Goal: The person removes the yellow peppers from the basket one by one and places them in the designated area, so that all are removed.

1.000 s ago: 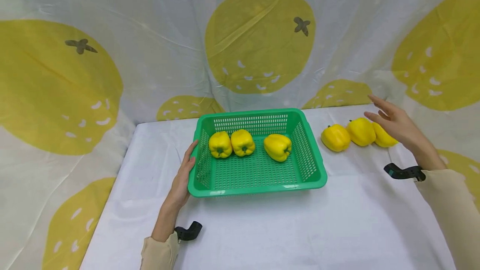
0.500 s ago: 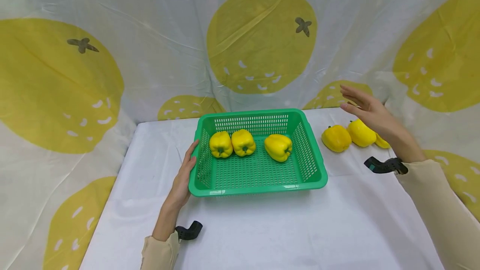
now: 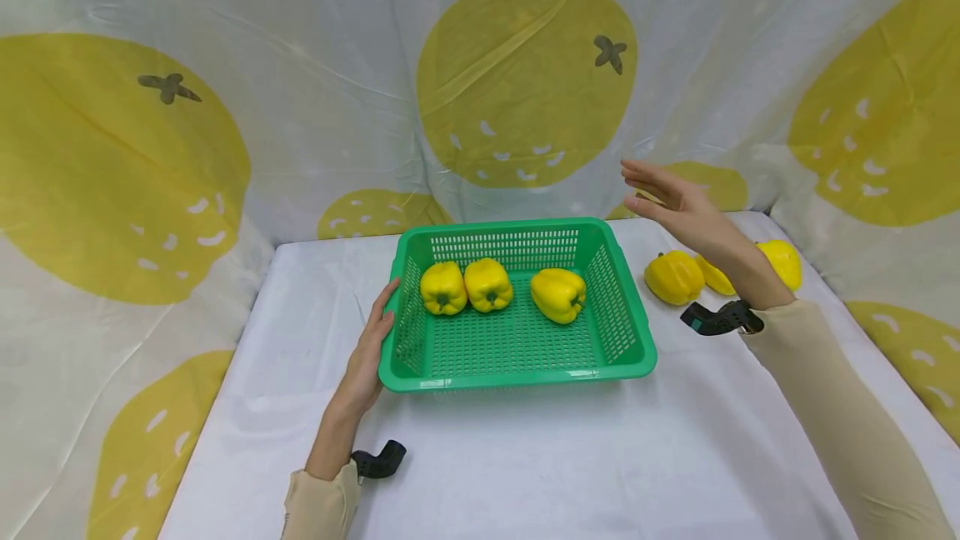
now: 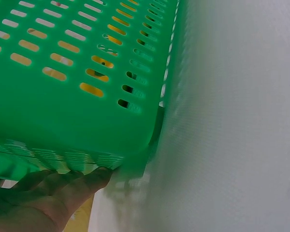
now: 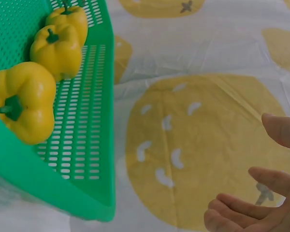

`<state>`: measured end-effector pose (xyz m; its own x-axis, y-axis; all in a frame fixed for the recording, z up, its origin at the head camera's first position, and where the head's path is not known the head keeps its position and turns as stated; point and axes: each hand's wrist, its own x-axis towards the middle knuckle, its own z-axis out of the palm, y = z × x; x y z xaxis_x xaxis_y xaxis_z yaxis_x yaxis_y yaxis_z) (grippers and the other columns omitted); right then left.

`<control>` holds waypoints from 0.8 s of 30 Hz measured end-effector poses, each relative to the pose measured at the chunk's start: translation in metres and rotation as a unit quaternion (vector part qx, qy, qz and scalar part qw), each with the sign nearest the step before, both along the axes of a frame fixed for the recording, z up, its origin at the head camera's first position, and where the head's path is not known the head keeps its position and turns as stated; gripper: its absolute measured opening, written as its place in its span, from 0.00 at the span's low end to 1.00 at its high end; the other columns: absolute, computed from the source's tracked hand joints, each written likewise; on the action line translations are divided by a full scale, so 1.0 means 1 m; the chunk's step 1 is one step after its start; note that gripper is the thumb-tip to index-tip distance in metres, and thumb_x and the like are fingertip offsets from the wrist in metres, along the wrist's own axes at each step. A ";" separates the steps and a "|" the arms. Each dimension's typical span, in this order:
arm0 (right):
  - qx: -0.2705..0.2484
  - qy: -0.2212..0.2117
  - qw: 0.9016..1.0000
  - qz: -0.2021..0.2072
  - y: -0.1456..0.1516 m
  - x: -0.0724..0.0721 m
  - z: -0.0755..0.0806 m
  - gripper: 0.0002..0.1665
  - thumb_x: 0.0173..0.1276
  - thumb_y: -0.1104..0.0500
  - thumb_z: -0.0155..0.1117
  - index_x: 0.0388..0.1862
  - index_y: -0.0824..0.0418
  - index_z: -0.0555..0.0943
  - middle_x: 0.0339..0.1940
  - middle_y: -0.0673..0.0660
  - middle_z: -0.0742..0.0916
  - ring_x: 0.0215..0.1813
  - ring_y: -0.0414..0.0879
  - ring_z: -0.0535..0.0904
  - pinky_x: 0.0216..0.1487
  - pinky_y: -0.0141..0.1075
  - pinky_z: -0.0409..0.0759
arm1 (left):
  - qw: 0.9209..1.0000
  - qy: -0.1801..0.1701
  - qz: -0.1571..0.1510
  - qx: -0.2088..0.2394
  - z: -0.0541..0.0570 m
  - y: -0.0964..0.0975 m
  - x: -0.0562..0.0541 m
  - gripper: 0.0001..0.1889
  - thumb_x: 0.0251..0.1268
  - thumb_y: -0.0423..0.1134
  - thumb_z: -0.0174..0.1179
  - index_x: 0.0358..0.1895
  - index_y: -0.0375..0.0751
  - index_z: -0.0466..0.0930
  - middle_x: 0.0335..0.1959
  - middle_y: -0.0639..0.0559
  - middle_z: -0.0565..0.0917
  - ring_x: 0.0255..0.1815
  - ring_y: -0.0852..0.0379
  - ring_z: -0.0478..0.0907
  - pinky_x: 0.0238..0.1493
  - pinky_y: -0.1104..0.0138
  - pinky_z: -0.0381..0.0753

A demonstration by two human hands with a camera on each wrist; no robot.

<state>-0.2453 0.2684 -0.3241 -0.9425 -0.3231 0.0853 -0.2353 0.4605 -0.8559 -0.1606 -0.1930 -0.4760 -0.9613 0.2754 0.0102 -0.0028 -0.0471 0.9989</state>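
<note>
Three in, three out!

Left hand point(image 3: 363, 358), fingers extended, touches the green basket point(image 3: 517, 379)'s left edge; yellow bell peppers point(image 3: 557, 295) sit inside, more peppers point(image 3: 673, 277) near the table point(image 3: 525, 473)'s far-right corner. Right hand point(image 3: 693, 213) hovers empty, fingers loose.

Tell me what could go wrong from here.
The left hand touches the basket; a push might slide it and roll the peppers inside.

The right arm reaches over the peppers outside; lowering it could knock one.

The rightmost pepper lies near the right edge of the table; a bump might roll it off.
</note>
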 end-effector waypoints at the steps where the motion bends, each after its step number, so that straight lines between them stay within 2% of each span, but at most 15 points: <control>1: -0.005 0.002 1.000 0.006 -0.004 -0.001 0.000 0.36 0.82 0.49 0.56 0.84 0.39 0.58 0.85 0.53 0.64 0.84 0.55 0.59 0.79 0.60 0.60 | 1.000 0.000 0.001 -0.002 0.000 0.000 0.000 0.28 0.88 0.56 0.30 0.84 0.68 0.41 0.87 0.60 0.39 0.82 0.46 0.48 0.67 0.77 0.67; 9: -0.039 -0.002 0.999 0.034 -0.032 -0.010 0.001 0.37 0.82 0.51 0.57 0.84 0.43 0.58 0.85 0.55 0.63 0.85 0.55 0.57 0.80 0.57 0.60 | 1.000 0.000 0.007 -0.018 0.001 -0.001 0.000 0.28 0.88 0.56 0.29 0.85 0.67 0.41 0.87 0.58 0.38 0.81 0.46 0.49 0.66 0.78 0.66; 16: -0.073 0.003 0.996 0.042 -0.051 -0.018 -0.006 0.38 0.81 0.53 0.59 0.85 0.47 0.58 0.83 0.55 0.66 0.84 0.54 0.59 0.80 0.56 0.61 | 1.000 0.002 0.008 -0.020 0.002 -0.002 0.000 0.28 0.88 0.56 0.29 0.85 0.66 0.41 0.87 0.57 0.38 0.81 0.45 0.49 0.65 0.79 0.67; 24: -0.099 0.012 0.993 0.061 -0.067 -0.024 -0.013 0.38 0.80 0.57 0.60 0.84 0.49 0.59 0.83 0.56 0.65 0.84 0.51 0.58 0.84 0.49 0.56 | 1.000 0.007 0.010 -0.023 0.000 -0.001 -0.001 0.28 0.88 0.56 0.29 0.85 0.66 0.41 0.87 0.57 0.38 0.82 0.45 0.49 0.66 0.78 0.67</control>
